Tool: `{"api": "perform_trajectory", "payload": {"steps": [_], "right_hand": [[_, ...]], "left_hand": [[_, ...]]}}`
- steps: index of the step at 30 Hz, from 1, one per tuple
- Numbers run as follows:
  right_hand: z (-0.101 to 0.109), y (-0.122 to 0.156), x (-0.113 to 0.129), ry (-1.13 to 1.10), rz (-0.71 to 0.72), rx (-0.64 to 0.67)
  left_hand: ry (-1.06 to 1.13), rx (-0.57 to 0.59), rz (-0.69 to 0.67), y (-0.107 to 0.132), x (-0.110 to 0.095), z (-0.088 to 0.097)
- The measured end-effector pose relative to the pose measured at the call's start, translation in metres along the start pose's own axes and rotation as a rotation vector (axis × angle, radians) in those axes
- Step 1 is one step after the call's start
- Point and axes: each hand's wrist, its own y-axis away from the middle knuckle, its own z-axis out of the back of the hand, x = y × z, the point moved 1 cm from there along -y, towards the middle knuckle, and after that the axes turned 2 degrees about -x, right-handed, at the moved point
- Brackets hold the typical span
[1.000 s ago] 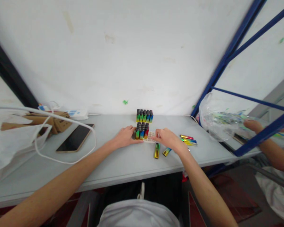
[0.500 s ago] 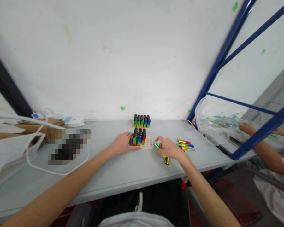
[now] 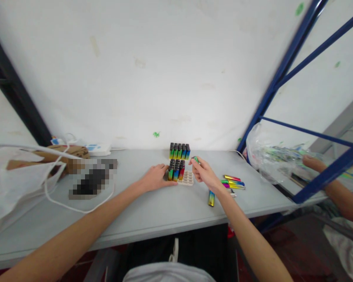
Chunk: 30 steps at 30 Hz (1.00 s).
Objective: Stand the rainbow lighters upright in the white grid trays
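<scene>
A small white tray with round holes stands on the grey desk. Its left part carries rows of upright lighters with black tops and shiny green, blue and red bodies. My left hand grips the tray's left end, thumb along the front and fingers behind. Just right of the tray, my right hand is closed on a green lighter, raised above the desk; the fingers hide most of it. Behind the tray stands a tight block of finished-looking upright lighters. More loose lighters lie right of my right hand.
One blue-and-gold lighter lies nearer the desk's front edge. At left are a cardboard box, white bags and a cable. A clear plastic bag sits by the blue frame. Another person's arm is at far right.
My right hand has moved up and away from me with the green lighter, turning it more upright. My left hand stays at the tray. The view has shifted slightly.
</scene>
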Motion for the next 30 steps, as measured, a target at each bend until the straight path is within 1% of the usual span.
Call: {"api": "perform_trajectory", "payload": {"steps": [2, 8, 13, 16, 18, 22, 24, 28, 30], "right_hand": [[-0.003, -0.005, -0.008, 0.05, 0.023, -0.07], [-0.005, -0.014, -0.026, 0.284, 0.142, -0.214], [-0.003, -0.015, -0.028, 0.435, 0.211, -0.379], [-0.002, -0.016, -0.027, 0.48, 0.243, -0.442], [-0.001, -0.018, -0.028, 0.468, 0.236, -0.449], [0.004, -0.023, -0.034, 0.411, 0.189, -0.392], [0.006, -0.024, -0.036, 0.401, 0.179, -0.387], [0.01, -0.025, -0.035, 0.449, 0.221, -0.437], [0.011, -0.024, -0.031, 0.499, 0.231, -0.399]], "left_hand": [[0.006, 0.002, 0.0, 0.0, -0.001, 0.001], [0.031, 0.005, 0.007, 0.001, -0.003, 0.004], [0.016, 0.003, -0.015, 0.003, -0.003, 0.005], [0.03, -0.001, -0.004, 0.003, -0.002, 0.005], [0.03, 0.008, 0.003, 0.002, -0.002, 0.004], [0.025, 0.008, 0.011, 0.002, -0.001, 0.003], [0.026, 0.004, 0.003, 0.002, 0.0, 0.002], [0.019, -0.005, -0.025, 0.003, 0.0, 0.002], [0.016, -0.003, -0.019, 0.003, 0.0, 0.002]]}}
